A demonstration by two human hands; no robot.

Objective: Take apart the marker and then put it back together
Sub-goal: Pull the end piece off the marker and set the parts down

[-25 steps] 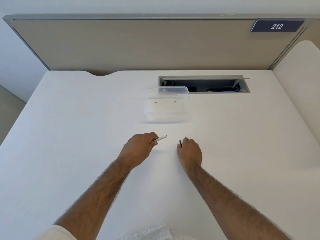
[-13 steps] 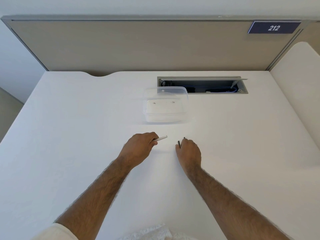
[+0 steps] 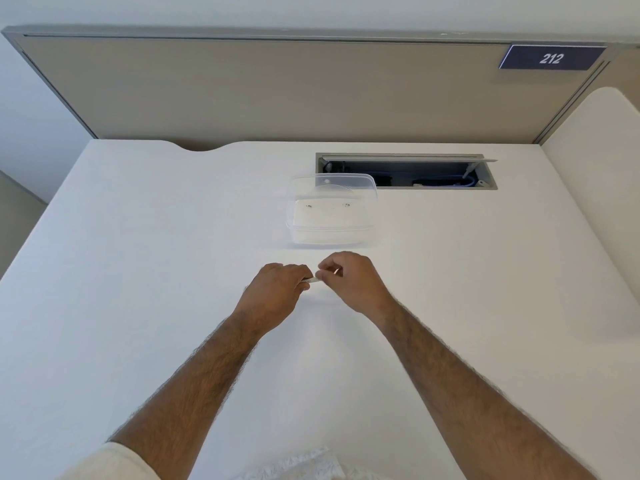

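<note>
Now marker [image 3: 313, 280] betw. both fists, left hand [image 3: 277, 292] & right hand [image 3: 349, 278] clamped on it.

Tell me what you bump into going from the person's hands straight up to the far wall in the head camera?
Hands holding the marker → clear plastic container → open cable hatch → beige divider panel.

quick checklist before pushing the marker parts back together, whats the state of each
1. Left hand grips the white marker body: ok.
2. Right hand closed at the body's exposed end: ok.
3. Which part the right hand holds: cannot tell, fingers hide it.
4. Parts lined up end to end: cannot tell.
5. Clear container beyond the hands, out of the way: ok.
6. Desk around the hands free of loose parts: ok.
</note>
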